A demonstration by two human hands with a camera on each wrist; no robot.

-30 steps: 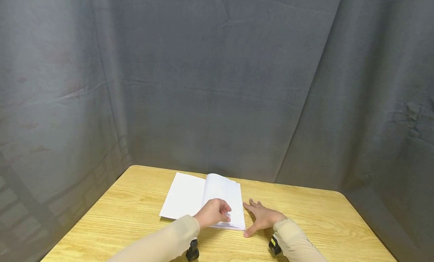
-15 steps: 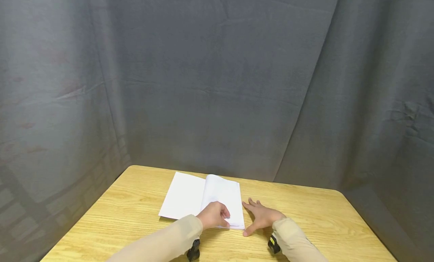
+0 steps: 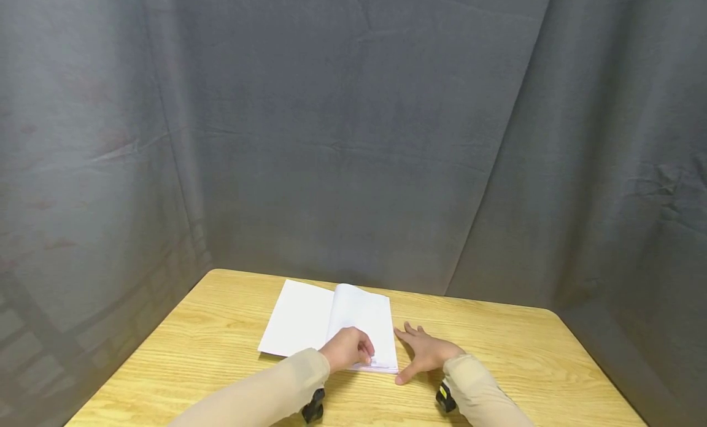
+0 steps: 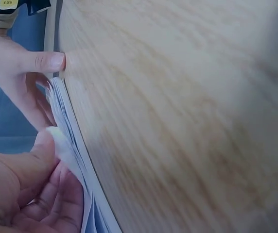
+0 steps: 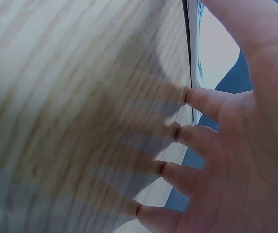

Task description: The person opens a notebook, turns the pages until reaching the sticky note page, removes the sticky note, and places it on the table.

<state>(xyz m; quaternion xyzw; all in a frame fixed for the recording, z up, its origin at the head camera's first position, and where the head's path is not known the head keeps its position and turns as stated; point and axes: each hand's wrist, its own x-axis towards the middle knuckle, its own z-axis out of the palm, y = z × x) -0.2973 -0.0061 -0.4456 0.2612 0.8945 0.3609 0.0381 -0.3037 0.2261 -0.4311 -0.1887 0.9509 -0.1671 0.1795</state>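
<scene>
An open book (image 3: pixel 302 319) with blank white pages lies on the wooden table. My left hand (image 3: pixel 347 350) is over the lower part of its right-hand page. In the left wrist view, the thumb and curled fingers of my left hand (image 4: pixel 29 189) pinch a lifted page (image 4: pixel 67 151) at the book's near edge. Beside the book's right edge, my right hand (image 3: pixel 426 354) has its fingers spread, fingertips on the table. The right wrist view shows my right hand (image 5: pixel 246 150) with the index fingertip at the book's side and nothing in the grasp.
The light wooden table (image 3: pixel 513 353) extends on both sides of the book, with rounded far corners. Grey cloth curtains (image 3: pixel 342 138) hang behind it and along both sides.
My left hand has come down slightly toward the page's near edge, and its thumb and fingers have closed on a page. My right hand has stayed in place.
</scene>
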